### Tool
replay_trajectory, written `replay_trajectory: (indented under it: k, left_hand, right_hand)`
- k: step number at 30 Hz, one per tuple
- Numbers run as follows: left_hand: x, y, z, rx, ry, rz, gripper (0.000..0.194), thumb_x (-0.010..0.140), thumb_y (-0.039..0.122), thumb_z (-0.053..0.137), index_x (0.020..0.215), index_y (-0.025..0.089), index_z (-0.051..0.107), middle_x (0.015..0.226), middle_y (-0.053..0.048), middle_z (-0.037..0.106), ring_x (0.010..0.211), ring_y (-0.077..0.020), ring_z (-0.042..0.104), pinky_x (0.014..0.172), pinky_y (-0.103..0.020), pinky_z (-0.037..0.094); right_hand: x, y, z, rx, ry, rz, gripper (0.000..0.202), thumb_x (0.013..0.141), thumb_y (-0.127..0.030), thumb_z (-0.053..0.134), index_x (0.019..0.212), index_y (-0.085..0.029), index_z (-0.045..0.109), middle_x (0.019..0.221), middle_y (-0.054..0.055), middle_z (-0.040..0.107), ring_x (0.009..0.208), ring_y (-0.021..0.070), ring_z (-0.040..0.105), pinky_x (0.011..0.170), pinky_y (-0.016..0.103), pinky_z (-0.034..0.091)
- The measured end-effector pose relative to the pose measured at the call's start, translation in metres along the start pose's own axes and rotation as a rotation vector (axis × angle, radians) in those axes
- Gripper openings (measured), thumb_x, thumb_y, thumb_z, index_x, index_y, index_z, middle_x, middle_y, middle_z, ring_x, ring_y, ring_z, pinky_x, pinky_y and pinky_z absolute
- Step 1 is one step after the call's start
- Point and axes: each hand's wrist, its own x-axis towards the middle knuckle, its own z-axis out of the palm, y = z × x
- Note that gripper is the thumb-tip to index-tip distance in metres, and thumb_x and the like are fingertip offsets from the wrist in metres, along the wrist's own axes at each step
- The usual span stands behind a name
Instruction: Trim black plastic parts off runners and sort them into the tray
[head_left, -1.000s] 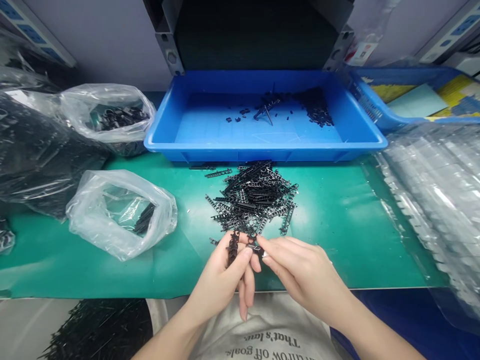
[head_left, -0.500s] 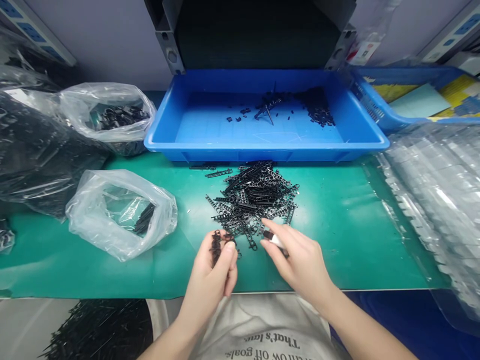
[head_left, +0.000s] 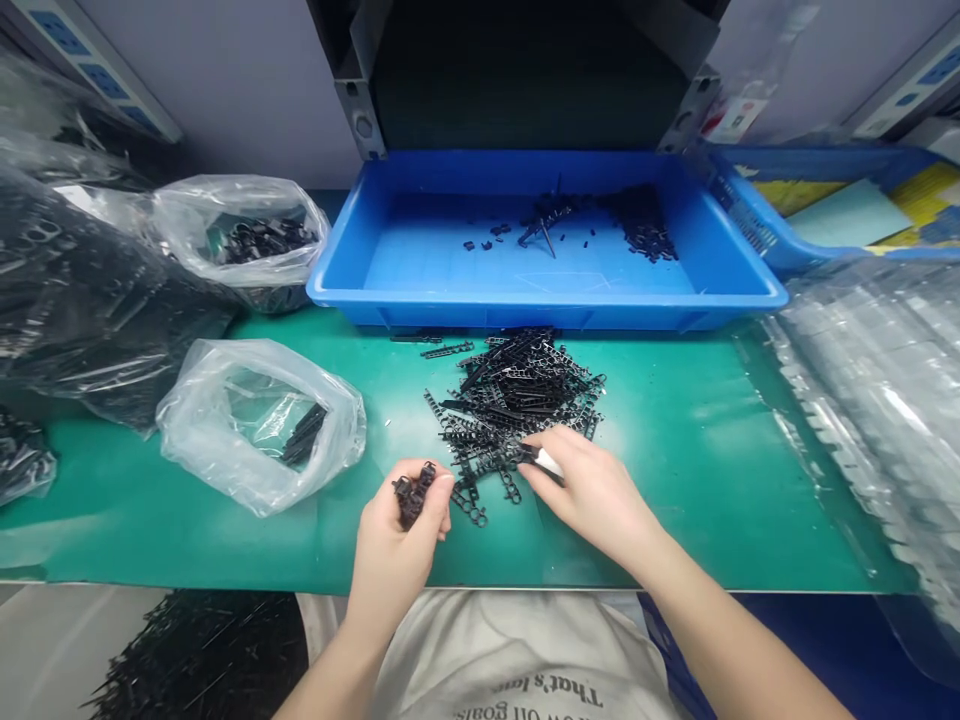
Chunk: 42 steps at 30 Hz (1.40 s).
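Observation:
My left hand [head_left: 397, 540] is closed around a small bunch of black plastic parts [head_left: 414, 497], just in front of the pile. A pile of black plastic strips [head_left: 525, 390], many with rows of rings, lies mid-table. At its near right edge is my right hand [head_left: 592, 490], with thumb and fingers closed on a small white and black tool [head_left: 547, 463]. The tool's dark end is at the strips; whether it grips one is too small to tell. A few ringed strips [head_left: 471, 508] lie between my two hands.
Behind the pile stands a blue tray [head_left: 547, 300] with black pieces inside. Open plastic bags [head_left: 255, 490] holding black parts are at the left. Clear plastic trays [head_left: 885, 400] and a blue basket [head_left: 817, 240] are at the right. A bin [head_left: 52, 640] of black pieces sits below left.
My left hand has moved left, away from the pile, with the bunch. My right hand has closed in on the pile's near edge. The view has shifted slightly.

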Motion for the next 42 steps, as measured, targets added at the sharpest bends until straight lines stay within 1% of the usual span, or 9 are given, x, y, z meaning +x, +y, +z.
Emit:
replay_trajectory:
  k: [7,11,13,16,18,21,24,29,42]
  left_hand:
    - [0.008,0.008,0.013,0.228,-0.052,0.274,0.013,0.082,0.025,0.048,0.079,0.018,0.059,0.058,0.002,0.054,0.05,-0.0097,0.05,0.051,-0.02,0.042]
    - [0.017,0.016,0.023,0.215,-0.107,0.492,0.017,0.083,0.017,0.047,0.091,0.018,0.062,0.084,-0.003,0.063,0.077,-0.0135,0.058,0.07,-0.023,0.045]
    - [0.02,0.021,0.028,0.185,-0.164,0.522,0.019,0.082,0.017,0.049,0.095,0.019,0.062,0.095,-0.005,0.064,0.089,-0.0156,0.057,0.08,-0.025,0.044]
    - [0.021,0.028,0.033,0.117,-0.283,0.428,0.018,0.079,0.021,0.055,0.094,0.019,0.064,0.093,-0.005,0.066,0.087,-0.017,0.06,0.079,-0.026,0.045]
    - [0.019,0.032,0.035,0.038,-0.363,0.262,0.017,0.077,0.024,0.056,0.091,0.019,0.065,0.076,-0.004,0.068,0.067,-0.0153,0.062,0.065,-0.025,0.048]
    - [0.016,0.037,0.034,-0.096,-0.469,-0.058,0.018,0.077,0.027,0.054,0.088,0.016,0.061,0.047,0.002,0.058,0.035,-0.0089,0.045,0.04,-0.02,0.04]
    - [0.014,0.04,0.032,-0.206,-0.471,-0.25,0.016,0.075,0.026,0.054,0.086,0.014,0.056,0.038,0.006,0.049,0.028,-0.0044,0.031,0.032,-0.016,0.027]
    - [0.01,0.04,0.032,-0.335,-0.352,-0.306,0.017,0.073,0.028,0.053,0.083,0.015,0.052,0.036,0.008,0.043,0.028,-0.0025,0.025,0.031,-0.014,0.019]
    - [0.005,0.041,0.03,-0.31,-0.319,-0.326,0.016,0.072,0.028,0.055,0.079,0.015,0.052,0.032,0.009,0.038,0.028,-0.0023,0.023,0.032,-0.014,0.017]
  right_hand:
    - [-0.014,0.014,-0.025,0.265,0.203,-0.08,0.02,0.084,-0.019,0.043,0.099,-0.02,0.058,0.093,0.003,0.065,0.082,0.0143,0.061,0.072,0.024,0.047]
    - [-0.018,0.011,-0.032,0.351,0.22,-0.058,0.02,0.086,-0.022,0.042,0.097,-0.02,0.058,0.091,0.003,0.065,0.081,0.0136,0.061,0.074,0.024,0.047]
    - [-0.017,0.008,-0.033,0.389,0.226,-0.069,0.02,0.086,-0.022,0.042,0.097,-0.021,0.059,0.09,0.002,0.064,0.08,0.0136,0.06,0.074,0.024,0.047]
    - [-0.014,0.002,-0.034,0.471,0.186,-0.082,0.019,0.085,-0.022,0.043,0.094,-0.021,0.06,0.088,0.002,0.065,0.076,0.0136,0.06,0.07,0.024,0.048]
    - [-0.012,-0.002,-0.034,0.543,0.139,-0.065,0.019,0.085,-0.023,0.042,0.091,-0.02,0.06,0.084,0.002,0.065,0.071,0.0133,0.061,0.067,0.024,0.049]
    - [-0.012,-0.002,-0.032,0.606,0.085,-0.026,0.021,0.085,-0.025,0.041,0.093,-0.019,0.06,0.082,0.002,0.065,0.068,0.0133,0.061,0.064,0.025,0.05]
    - [-0.015,0.003,-0.029,0.528,0.076,-0.039,0.029,0.086,-0.031,0.04,0.108,-0.018,0.055,0.09,0.004,0.064,0.077,0.015,0.061,0.069,0.027,0.05]
    - [-0.026,0.002,-0.028,0.255,0.05,-0.178,0.035,0.091,-0.026,0.03,0.121,-0.018,0.045,0.107,0.008,0.059,0.095,0.0167,0.057,0.078,0.031,0.049]
    - [-0.031,-0.008,-0.026,-0.043,0.183,-0.321,0.032,0.089,-0.021,0.035,0.115,-0.015,0.053,0.098,0.007,0.065,0.083,0.0176,0.061,0.067,0.029,0.052]
